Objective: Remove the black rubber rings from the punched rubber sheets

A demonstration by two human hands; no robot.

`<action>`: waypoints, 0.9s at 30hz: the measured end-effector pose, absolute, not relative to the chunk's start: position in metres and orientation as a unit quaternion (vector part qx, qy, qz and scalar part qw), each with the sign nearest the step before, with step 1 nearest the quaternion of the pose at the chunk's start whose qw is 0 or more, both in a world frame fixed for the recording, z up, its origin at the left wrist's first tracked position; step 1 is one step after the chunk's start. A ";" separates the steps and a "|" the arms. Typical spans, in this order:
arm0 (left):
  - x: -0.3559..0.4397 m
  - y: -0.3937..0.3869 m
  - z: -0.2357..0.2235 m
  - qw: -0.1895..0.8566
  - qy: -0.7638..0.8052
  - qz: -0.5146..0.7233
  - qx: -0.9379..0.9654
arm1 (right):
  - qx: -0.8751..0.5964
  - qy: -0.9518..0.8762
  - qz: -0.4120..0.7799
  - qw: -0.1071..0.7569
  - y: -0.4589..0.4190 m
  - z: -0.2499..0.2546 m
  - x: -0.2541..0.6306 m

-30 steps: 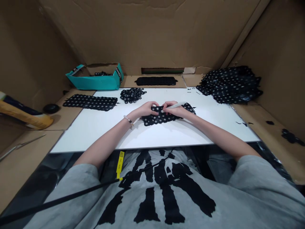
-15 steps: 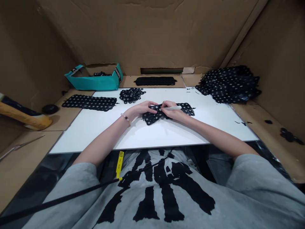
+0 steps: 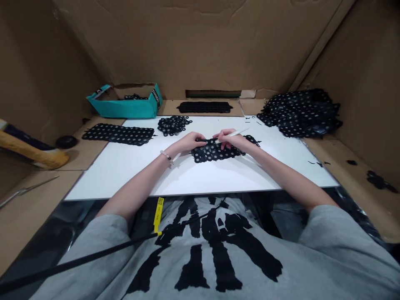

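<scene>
While the left hand [image 3: 191, 142] lies half-open on the black dotted sheet [image 3: 215, 153], steadying it mid-way on the white board [image 3: 109, 177], the right hand [image 3: 229, 139] grips a white pen [image 3: 238, 133] just above the sheet.

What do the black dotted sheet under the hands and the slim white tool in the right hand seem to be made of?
The black dotted sheet looks like matte, flexible rubber or foam, since its edges are ragged and it bends. The white tool looks like smooth plastic, though painted metal is possible.
</scene>
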State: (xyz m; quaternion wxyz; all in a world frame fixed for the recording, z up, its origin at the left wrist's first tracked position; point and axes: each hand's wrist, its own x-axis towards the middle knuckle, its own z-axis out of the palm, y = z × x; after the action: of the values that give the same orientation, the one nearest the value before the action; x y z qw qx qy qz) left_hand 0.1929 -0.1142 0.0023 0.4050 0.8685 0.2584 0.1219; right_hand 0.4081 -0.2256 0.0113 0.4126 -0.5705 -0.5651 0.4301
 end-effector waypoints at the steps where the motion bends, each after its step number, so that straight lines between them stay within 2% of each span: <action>1: 0.193 -0.116 0.004 0.407 0.258 0.120 0.868 | -0.567 -0.556 0.434 0.425 -0.225 0.010 0.404; 10: 0.195 -0.119 0.005 0.433 0.274 0.105 0.852 | -0.582 -0.574 0.378 0.435 -0.221 -0.006 0.391; 19: 0.191 -0.113 -0.006 0.564 0.248 0.095 0.782 | -0.599 -0.632 0.255 0.420 -0.231 -0.002 0.383; 24: 0.190 -0.109 -0.004 0.535 0.233 0.086 0.807 | -0.605 -0.615 0.275 0.424 -0.228 -0.006 0.385; 27: 0.191 -0.115 0.003 0.483 0.241 0.086 0.838 | -0.582 -0.601 0.325 0.441 -0.224 -0.008 0.389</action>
State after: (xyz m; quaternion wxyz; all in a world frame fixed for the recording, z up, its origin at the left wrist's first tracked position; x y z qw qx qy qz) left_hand 0.1915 -0.1150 0.0030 0.4828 0.8375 0.2410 0.0858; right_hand 0.3888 -0.2242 -0.0078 0.4410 -0.5824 -0.6007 0.3248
